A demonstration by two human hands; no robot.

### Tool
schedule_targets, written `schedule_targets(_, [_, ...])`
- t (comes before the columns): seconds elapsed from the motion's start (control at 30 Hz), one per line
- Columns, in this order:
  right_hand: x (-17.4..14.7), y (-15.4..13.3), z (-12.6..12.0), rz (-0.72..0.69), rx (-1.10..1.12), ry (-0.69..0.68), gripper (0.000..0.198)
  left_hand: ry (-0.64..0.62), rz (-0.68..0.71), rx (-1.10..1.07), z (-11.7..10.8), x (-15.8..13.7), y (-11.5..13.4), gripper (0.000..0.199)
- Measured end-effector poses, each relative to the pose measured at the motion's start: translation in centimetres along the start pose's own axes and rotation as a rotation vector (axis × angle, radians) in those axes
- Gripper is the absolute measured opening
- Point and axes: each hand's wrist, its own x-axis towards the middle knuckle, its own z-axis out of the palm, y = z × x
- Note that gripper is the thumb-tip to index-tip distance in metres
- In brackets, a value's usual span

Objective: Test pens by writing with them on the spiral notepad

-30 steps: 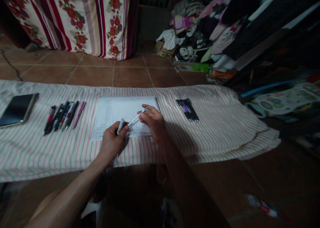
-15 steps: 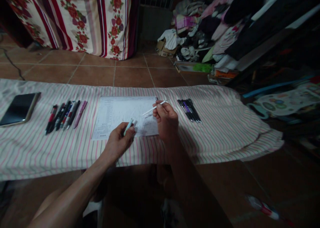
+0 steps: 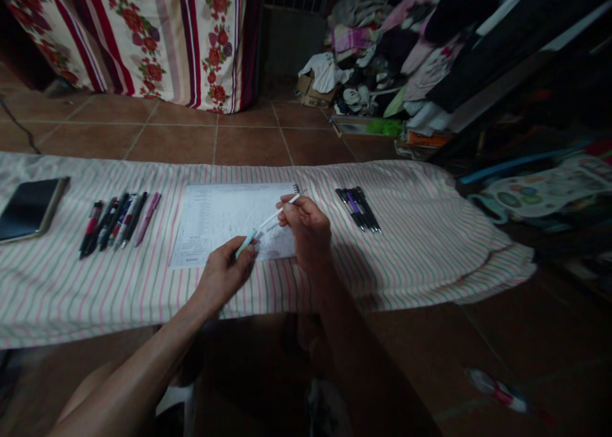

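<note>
My left hand (image 3: 227, 268) is closed around a pale mint pen barrel (image 3: 245, 243), which tilts up to the right. Pinched in the fingers of my right hand (image 3: 308, 228) is a thin white pen refill (image 3: 272, 218). The refill's lower left end meets the top of the barrel, or lies just at it; whether it is inside I cannot tell. Both hands are over a spiral notepad sheet (image 3: 229, 207) with print along its left side and faint scribbles.
Several pens (image 3: 119, 223) lie in a row left of the sheet, and several more pens (image 3: 358, 208) lie to its right. A phone (image 3: 31, 208) rests at the far left on the striped cloth (image 3: 430, 233). Clothes (image 3: 354, 38) are piled on the floor beyond.
My right hand has moved left and slightly down, bringing the refill's end from apart to the top of the barrel. My left hand holds nearly still. The camera view has shifted slightly.
</note>
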Motion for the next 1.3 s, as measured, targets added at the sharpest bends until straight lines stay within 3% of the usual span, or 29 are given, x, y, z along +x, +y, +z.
schedule_targets(0.5, [-0.3, 0.4, 0.3, 0.026, -0.027, -0.112, 0.017, -0.014, 0.086, 0.129, -0.2, -0.1, 0.6, 0.037])
schedule_targets(0.77, [-0.7, 0.3, 0.5, 0.068, -0.171, -0.236, 0.023, -0.036, 0.057, 0.018, -0.1, -0.3, 0.9, 0.033])
schedule_targets(0.97, [-0.9, 0.5, 0.5, -0.017, -0.276, -0.328, 0.021, -0.053, 0.002, -0.168, 0.3, -0.5, 1.7, 0.030])
schedule_targets(1.1, [-1.1, 0.7, 0.5, -0.019, -0.238, -0.392, 0.023, -0.019, 0.039, -0.124, 0.2, -0.7, 2.5, 0.025])
schedule_targets(1.3, [-0.6, 0.8, 0.1, -0.015, -0.277, -0.296, 0.022, 0.024, 0.000, -0.136, 0.2, -0.8, 3.0, 0.030])
